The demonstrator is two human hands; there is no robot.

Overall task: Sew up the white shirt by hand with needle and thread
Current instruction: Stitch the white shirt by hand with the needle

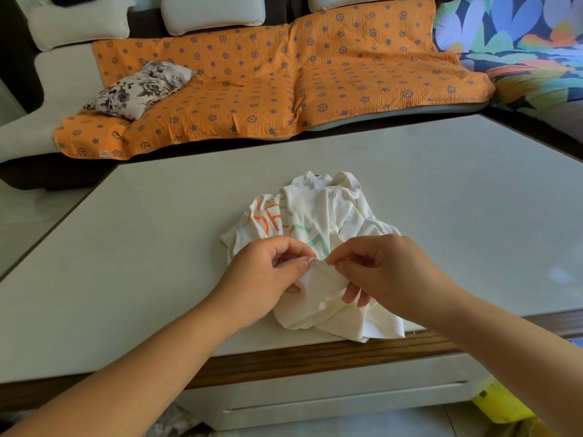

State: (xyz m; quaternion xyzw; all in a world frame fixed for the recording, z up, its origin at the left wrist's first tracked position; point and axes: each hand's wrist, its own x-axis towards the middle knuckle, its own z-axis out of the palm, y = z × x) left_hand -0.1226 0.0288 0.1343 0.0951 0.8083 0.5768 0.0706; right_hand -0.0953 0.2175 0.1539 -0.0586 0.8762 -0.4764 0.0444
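A crumpled white shirt (318, 216) with orange and green printed letters lies on the pale table (142, 247), its near part hanging toward the front edge. My left hand (265, 275) pinches a fold of the shirt between thumb and fingers. My right hand (385, 266) pinches the same fold from the right, thumb and forefinger pressed together just beside the left thumb. The fingertips of both hands almost touch. I cannot make out a needle or thread; anything that thin is too small to see between the fingers.
The table has a dark wooden front edge (315, 357) with a drawer below. Beyond it stands a sofa with an orange star-patterned cover (268, 83) and a floral cushion (142, 89). A yellow object (501, 405) lies on the floor at the lower right.
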